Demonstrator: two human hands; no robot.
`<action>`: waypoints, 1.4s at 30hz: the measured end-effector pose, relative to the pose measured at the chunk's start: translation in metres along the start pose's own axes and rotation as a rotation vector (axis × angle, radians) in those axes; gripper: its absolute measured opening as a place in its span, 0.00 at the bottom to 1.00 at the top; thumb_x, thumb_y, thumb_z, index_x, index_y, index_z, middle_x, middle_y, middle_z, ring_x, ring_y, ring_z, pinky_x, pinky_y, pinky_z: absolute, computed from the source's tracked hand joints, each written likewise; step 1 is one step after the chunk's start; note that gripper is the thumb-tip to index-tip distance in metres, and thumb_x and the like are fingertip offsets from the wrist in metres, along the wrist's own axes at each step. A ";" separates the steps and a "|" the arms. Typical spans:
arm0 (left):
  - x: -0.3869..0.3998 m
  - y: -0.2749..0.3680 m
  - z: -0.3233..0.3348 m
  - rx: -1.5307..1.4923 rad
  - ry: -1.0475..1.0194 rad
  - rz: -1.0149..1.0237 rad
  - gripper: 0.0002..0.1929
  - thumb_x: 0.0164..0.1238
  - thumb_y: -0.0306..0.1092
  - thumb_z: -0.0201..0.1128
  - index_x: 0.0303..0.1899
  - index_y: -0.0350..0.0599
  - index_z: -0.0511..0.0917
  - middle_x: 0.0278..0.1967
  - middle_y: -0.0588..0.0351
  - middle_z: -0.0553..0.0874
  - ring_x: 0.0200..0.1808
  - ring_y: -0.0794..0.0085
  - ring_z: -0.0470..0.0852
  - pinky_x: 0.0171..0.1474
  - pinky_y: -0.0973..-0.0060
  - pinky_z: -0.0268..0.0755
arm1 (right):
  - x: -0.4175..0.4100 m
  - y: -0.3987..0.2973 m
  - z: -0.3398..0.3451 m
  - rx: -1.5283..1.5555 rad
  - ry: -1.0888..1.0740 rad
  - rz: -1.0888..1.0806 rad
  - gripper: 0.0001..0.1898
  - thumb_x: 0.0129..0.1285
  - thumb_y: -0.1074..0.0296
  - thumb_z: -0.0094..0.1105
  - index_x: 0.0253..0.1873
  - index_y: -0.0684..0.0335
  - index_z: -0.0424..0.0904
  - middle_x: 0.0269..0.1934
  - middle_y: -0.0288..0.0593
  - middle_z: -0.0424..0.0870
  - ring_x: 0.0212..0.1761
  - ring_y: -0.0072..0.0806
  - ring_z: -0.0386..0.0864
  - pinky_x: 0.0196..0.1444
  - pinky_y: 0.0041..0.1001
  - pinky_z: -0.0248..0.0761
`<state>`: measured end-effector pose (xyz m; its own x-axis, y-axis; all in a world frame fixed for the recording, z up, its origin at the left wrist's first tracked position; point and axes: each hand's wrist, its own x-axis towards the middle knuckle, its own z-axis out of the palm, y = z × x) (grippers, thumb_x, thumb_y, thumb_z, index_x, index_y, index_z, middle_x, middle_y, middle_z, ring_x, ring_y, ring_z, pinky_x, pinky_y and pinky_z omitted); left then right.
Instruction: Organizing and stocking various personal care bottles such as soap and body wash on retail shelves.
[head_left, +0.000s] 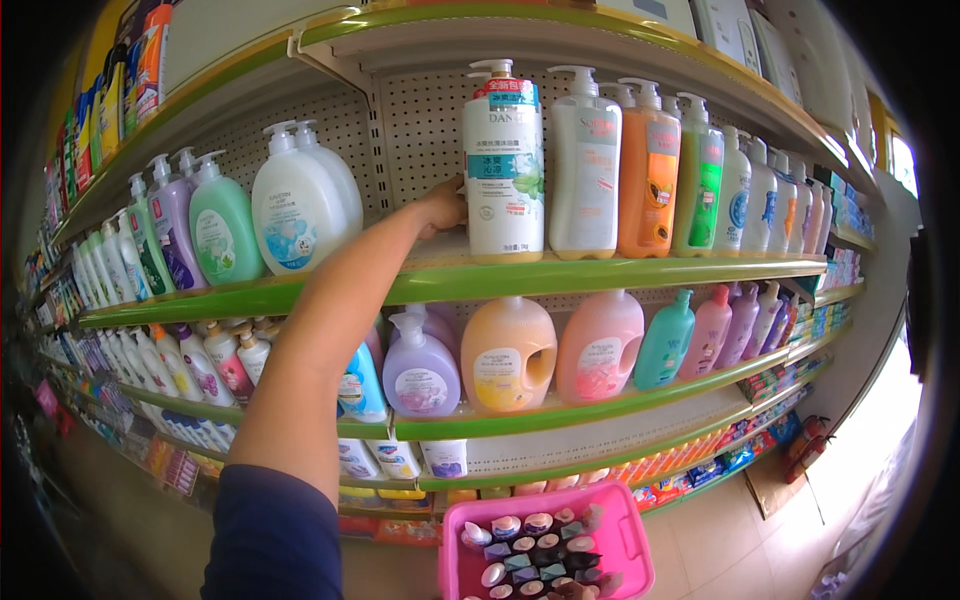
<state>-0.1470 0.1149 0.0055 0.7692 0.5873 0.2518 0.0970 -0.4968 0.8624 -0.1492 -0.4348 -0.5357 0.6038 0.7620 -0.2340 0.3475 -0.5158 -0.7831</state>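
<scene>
My left hand (444, 207) reaches onto the upper shelf, right at the left side of a white pump bottle of shower gel (504, 172) with a red and teal tag round its neck. The fingertips pass behind this upright bottle, so their grip is hidden. The pump of a second bottle (478, 75) shows just behind it. At the bottom edge, a small dark patch that may be my right hand (574, 592) lies over a pink plastic tub (639, 540). Several capped and pump bottles (525, 544) stand packed inside the tub.
Large white pump bottles (296, 202) stand left of my forearm. Clear (585, 172) and orange (649, 180) pump bottles stand to the right. Peach (499, 337) and pink (592, 345) handled bottles line the shelf below. Green shelf edging (600, 277) runs across. Red fire extinguishers (808, 450) stand at right.
</scene>
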 end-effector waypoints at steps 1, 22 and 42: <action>0.003 -0.001 0.002 0.000 -0.011 0.000 0.45 0.59 0.30 0.74 0.76 0.44 0.57 0.64 0.46 0.78 0.59 0.63 0.81 0.58 0.71 0.77 | -0.002 0.002 0.000 -0.028 -0.015 0.042 0.25 0.56 0.50 0.74 0.49 0.65 0.83 0.38 0.51 0.89 0.38 0.42 0.86 0.44 0.38 0.79; -0.002 -0.001 -0.010 -0.104 -0.232 0.006 0.36 0.63 0.30 0.72 0.71 0.46 0.64 0.62 0.53 0.78 0.58 0.66 0.81 0.60 0.66 0.76 | -0.008 0.015 -0.003 0.022 0.008 0.051 0.23 0.56 0.51 0.73 0.43 0.68 0.84 0.38 0.56 0.88 0.41 0.45 0.87 0.45 0.40 0.79; -0.006 -0.006 -0.016 -0.064 -0.358 0.134 0.38 0.62 0.29 0.72 0.73 0.42 0.62 0.70 0.49 0.72 0.70 0.60 0.71 0.71 0.61 0.65 | -0.014 -0.004 0.012 0.010 -0.114 0.049 0.23 0.58 0.53 0.74 0.48 0.69 0.84 0.41 0.53 0.88 0.43 0.39 0.86 0.45 0.37 0.80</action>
<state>-0.1624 0.1251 0.0062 0.9451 0.2541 0.2052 -0.0507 -0.5066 0.8607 -0.1678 -0.4386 -0.5359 0.5342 0.7757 -0.3361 0.3119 -0.5504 -0.7745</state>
